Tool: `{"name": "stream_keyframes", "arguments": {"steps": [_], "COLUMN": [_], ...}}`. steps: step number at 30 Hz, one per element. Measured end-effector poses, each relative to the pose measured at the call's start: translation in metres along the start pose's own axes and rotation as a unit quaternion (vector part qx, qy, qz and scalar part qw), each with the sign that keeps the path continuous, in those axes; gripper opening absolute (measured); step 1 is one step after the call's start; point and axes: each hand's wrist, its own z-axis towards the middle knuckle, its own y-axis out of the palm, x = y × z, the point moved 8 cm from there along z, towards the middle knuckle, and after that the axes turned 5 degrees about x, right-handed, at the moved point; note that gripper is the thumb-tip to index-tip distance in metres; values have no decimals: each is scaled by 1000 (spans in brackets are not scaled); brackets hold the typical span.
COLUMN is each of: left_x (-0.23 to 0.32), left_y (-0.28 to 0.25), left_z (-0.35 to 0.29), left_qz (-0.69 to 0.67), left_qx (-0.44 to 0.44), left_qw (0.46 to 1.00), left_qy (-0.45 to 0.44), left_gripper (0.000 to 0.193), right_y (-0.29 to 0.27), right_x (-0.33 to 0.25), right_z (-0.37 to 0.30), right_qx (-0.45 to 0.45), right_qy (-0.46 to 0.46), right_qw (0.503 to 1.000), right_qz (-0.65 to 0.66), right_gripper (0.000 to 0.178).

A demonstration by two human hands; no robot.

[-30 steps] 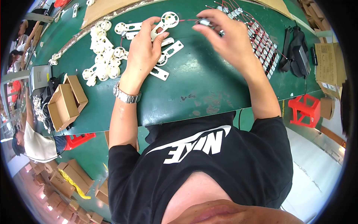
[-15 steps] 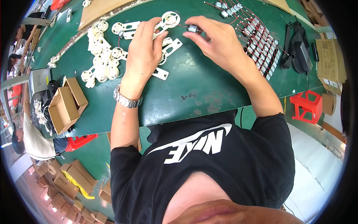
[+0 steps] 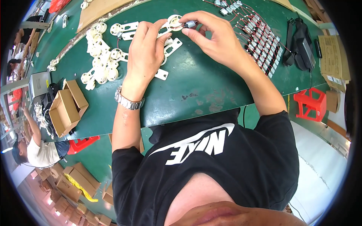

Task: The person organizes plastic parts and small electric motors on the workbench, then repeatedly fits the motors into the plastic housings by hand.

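Observation:
My left hand (image 3: 145,49) pinches a cream plastic part (image 3: 174,22) whose round end sticks out beyond my fingertips. Between the thumb and fingers of my right hand (image 3: 213,34) is a small silver motor (image 3: 190,24), right beside that round end; whether they touch I cannot tell. Under and next to my left hand lie more cream plastic parts (image 3: 173,47), each with a slotted arm. A heap of similar parts (image 3: 101,62) sits to the left. Rows of small motors with red wires (image 3: 264,45) lie to the right of my right hand.
On the green table (image 3: 181,94), open cardboard boxes (image 3: 66,111) stand at the left edge. A black strapped bag (image 3: 301,45) lies at the right. Red stools (image 3: 311,104) stand by the table, and a person in a light shirt (image 3: 41,150) is at the far left.
My right hand has moved left with the motor, closing the gap to the plastic part's round end. My left hand has barely moved. The person at the left has raised an arm.

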Motion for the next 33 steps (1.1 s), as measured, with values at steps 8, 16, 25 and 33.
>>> {"name": "stream_keyframes", "arguments": {"steps": [8, 16, 25, 33], "left_x": [18, 15, 12, 10], "left_y": [7, 4, 11, 11], "left_z": [-3, -5, -8, -9], "left_qz": [100, 51, 21, 19], "left_qx": [48, 50, 7, 10], "left_qw": [988, 995, 1000, 1000], "left_qy": [110, 75, 19, -5], "left_gripper": [35, 34, 31, 28], "right_y": [5, 3, 11, 18], "right_x": [-16, 2, -19, -12], "right_z": [-12, -3, -8, -11], "right_qx": [47, 54, 22, 15], "right_qy": [-126, -42, -225, -232], "right_qw": [982, 991, 924, 916], "right_qz": [-133, -116, -308, -327], "right_gripper": [27, 22, 24, 28]}}
